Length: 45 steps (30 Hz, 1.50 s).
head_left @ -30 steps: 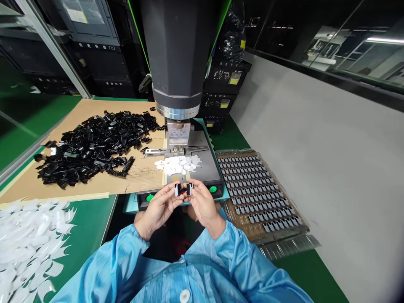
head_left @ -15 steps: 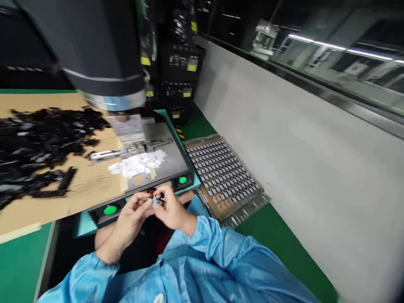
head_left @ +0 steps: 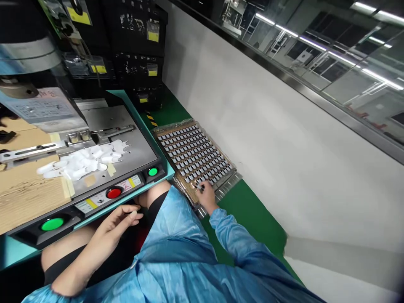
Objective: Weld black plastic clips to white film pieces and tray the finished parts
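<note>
Small part [head_left: 199, 187] sits pinched in the right hand's [head_left: 207, 197] fingertips at the tray's [head_left: 188, 194] near edge, neat rows [head_left: 195, 153] already laid beyond, white pieces [head_left: 83, 162] left heaped, left hand's [head_left: 118, 222] fingers loosely curled, seemingly empty.

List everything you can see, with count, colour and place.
Machine: one, black and silver, upper left
Bars: two, silver, under its head
Flat pieces: many, white, on its plate
Side buttons: two, green, its front
Middle button: one, red, between them
Cardboard: one, tan, left
Loose pieces: few, black, left edge
Board: one, brown, right of machine
Board pieces: many, grey, rows on it
Crates: several, black, at back
Labels: several, yellow, on crates
Wall: one, pale grey, right
Window: one, dark, above wall
Floor: one, green, around board
Smock: one, blue, bottom
Legs: two, bare, below machine
Left hand: one, bare, by machine front
Right hand: one, bare, at board's near end, on a part
</note>
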{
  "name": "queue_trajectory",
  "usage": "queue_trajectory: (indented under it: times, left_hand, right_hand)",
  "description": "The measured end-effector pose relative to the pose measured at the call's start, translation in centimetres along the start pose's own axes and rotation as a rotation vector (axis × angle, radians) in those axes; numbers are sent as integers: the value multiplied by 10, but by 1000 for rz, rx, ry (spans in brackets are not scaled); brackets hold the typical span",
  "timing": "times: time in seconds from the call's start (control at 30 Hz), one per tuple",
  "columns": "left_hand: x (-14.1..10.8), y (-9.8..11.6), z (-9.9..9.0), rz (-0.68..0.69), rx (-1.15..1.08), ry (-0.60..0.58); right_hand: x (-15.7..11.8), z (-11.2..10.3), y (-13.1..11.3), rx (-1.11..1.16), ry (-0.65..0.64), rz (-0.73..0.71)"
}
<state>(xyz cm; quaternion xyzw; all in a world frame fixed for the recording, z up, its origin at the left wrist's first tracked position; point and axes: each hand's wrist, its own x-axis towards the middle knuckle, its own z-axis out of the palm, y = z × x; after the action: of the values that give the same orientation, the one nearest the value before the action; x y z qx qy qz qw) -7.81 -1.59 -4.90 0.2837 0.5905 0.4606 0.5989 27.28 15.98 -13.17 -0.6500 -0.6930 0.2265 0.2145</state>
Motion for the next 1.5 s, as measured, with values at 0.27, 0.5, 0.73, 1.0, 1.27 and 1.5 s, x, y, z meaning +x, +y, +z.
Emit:
queue_trajectory:
  times: [0.27, 0.5, 0.73, 1.0, 1.27, 1.5]
  left_hand:
    - [4, 2, -12, -1, 39, 66]
    - [4, 10, -15, 9, 62, 87]
    - [2, 17, -15, 16, 94, 91]
    - [4, 10, -18, 17, 137, 66]
    - [6, 5, -14, 134, 136, 44]
    - [10, 32, -28, 473, 473, 148]
  right_hand:
    - [33, -13, 74, -321, 6, 142]
    - [33, -6, 72, -362, -21, 140]
    - [19, -9, 66, -420, -15, 49]
    - [24, 3, 53, -448, -75, -29]
    - [25, 2, 48, -426, -53, -27]
    - [57, 10, -38, 1, 86, -249]
